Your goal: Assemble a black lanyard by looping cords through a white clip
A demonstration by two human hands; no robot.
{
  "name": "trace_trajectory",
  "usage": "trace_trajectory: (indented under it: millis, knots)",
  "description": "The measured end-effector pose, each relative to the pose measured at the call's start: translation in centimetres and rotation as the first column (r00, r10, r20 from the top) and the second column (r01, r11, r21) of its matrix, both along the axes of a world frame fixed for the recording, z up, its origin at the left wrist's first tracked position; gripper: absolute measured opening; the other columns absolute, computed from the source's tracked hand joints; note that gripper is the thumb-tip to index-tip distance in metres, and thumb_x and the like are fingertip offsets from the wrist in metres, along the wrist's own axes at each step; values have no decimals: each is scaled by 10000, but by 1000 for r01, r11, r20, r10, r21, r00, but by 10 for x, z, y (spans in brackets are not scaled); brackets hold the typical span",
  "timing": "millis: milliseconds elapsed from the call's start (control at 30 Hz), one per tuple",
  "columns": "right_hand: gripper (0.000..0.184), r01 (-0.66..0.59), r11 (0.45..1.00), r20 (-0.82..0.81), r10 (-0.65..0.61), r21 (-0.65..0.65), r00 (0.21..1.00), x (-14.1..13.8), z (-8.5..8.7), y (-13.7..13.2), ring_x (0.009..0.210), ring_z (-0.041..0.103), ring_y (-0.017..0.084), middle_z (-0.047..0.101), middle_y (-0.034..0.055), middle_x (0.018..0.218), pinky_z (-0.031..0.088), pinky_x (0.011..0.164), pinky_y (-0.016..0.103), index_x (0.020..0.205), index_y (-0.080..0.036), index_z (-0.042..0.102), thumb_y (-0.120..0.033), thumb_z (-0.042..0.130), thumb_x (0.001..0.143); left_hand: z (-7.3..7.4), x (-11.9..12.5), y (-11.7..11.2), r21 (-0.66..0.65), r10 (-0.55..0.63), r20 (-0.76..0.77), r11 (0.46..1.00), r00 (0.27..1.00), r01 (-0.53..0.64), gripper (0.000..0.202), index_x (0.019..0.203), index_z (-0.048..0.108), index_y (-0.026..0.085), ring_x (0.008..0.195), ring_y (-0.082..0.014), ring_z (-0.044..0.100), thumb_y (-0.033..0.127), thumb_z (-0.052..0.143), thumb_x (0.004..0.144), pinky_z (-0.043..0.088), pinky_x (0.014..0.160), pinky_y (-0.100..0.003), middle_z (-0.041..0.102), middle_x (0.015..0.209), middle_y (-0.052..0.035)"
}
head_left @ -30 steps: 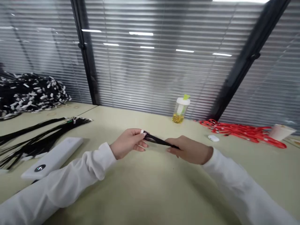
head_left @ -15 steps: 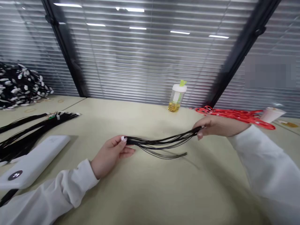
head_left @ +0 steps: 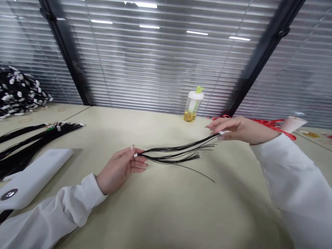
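Note:
My left hand (head_left: pixel 120 168) pinches one end of a thin bundle of black wires (head_left: pixel 172 154) just above the beige table (head_left: pixel 160 207). The wires fan out to the right. My right hand (head_left: pixel 240 130) holds the far tips of a few of them, raised near the table's back right. The other strands hang loose, and one lies on the table. Both arms wear white sleeves.
A white device (head_left: pixel 31 178) with a small round display lies at the left. Behind it lie black wire bundles (head_left: pixel 31 140), and a heap of black wires with white tags (head_left: pixel 18 91) at far left. A bottle of yellow liquid (head_left: pixel 192 104), red cords (head_left: pixel 269 125) and a paper cup (head_left: pixel 293 123) stand by the blinds.
My hands have drawn apart: the right one slid along the wires to their far tips, up and to the right. Most strands have dropped loose from it.

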State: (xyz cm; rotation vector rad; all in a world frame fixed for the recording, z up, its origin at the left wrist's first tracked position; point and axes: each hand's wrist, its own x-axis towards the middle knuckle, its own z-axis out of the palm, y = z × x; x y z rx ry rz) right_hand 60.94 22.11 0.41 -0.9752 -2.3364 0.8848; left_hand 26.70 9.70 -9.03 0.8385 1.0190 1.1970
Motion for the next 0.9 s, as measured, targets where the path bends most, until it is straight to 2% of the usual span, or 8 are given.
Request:
trace_trajectory:
  millis: [167, 267, 433, 567, 667, 800, 867, 900]
  knots:
    - [227, -193, 971, -80, 182, -144, 980, 4, 2, -4, 768, 595, 133, 621, 45, 887, 504, 613, 228, 749, -240, 696, -114, 726, 563, -4, 2, 1, -15, 9, -101, 1000, 995, -11, 249, 967, 528, 151, 626, -105, 610, 283, 602, 769, 504, 601, -231, 628, 737, -19]
    - [214, -241, 961, -111, 227, -132, 968, 5, 7, -7, 734, 587, 124, 610, 43, 890, 505, 609, 232, 742, -252, 702, -152, 738, 556, -6, 2, 1, -21, 30, -110, 999, 993, -33, 300, 1067, 477, 174, 656, -110, 609, 215, 574, 786, 505, 622, -241, 567, 673, 18]
    - [209, -22, 998, 4, 23, -50, 1000, 3, 16, -17, 929, 562, 181, 596, 78, 962, 493, 778, 286, 702, -193, 703, -338, 751, 560, -13, 1, 3, 20, 32, -127, 999, 991, -30, 335, 1078, 483, 149, 710, -111, 599, 233, 590, 772, 489, 657, -239, 552, 749, 3]
    - [340, 231, 972, 7, -232, 41, 973, -11, 22, -35, 832, 602, 162, 634, 91, 940, 509, 693, 261, 967, -181, 666, -310, 700, 655, -16, 2, 4, 19, 22, -167, 1000, 986, -19, 347, 1023, 522, 134, 713, -117, 590, 290, 631, 733, 474, 649, -250, 550, 775, -5]
    - [339, 388, 879, -205, -340, 278, 918, -24, 28, -51, 705, 615, 148, 660, 61, 817, 503, 568, 227, 969, -194, 664, -285, 701, 644, -15, 5, 2, 7, 22, -169, 1000, 985, -22, 363, 1000, 539, 128, 714, -125, 587, 305, 655, 704, 462, 639, -258, 559, 770, -10]
    - [226, 352, 541, -176, -350, 764, 920, -36, 30, -60, 630, 581, 129, 662, 55, 818, 495, 575, 266, 922, -180, 682, -245, 628, 713, -13, 8, 1, -28, 0, -168, 1000, 986, -5, 347, 970, 558, 123, 706, -123, 584, 301, 660, 690, 437, 599, -240, 572, 770, -16]
    - [249, 323, 498, -155, -349, 805, 924, -40, 28, -59, 652, 581, 130, 661, 57, 855, 499, 614, 279, 955, -170, 672, -222, 626, 715, -12, 9, 0, -46, -18, -168, 999, 986, 10, 316, 929, 574, 117, 693, -113, 577, 292, 663, 682, 424, 575, -223, 570, 763, -14]
    - [284, 372, 540, -231, -312, 755, 921, -43, 26, -57, 681, 587, 129, 660, 49, 859, 503, 635, 269, 970, -175, 665, -207, 657, 688, -12, 9, -1, -47, -22, -170, 999, 985, 14, 305, 914, 581, 116, 689, -109, 574, 290, 666, 679, 419, 564, -215, 569, 758, -13]
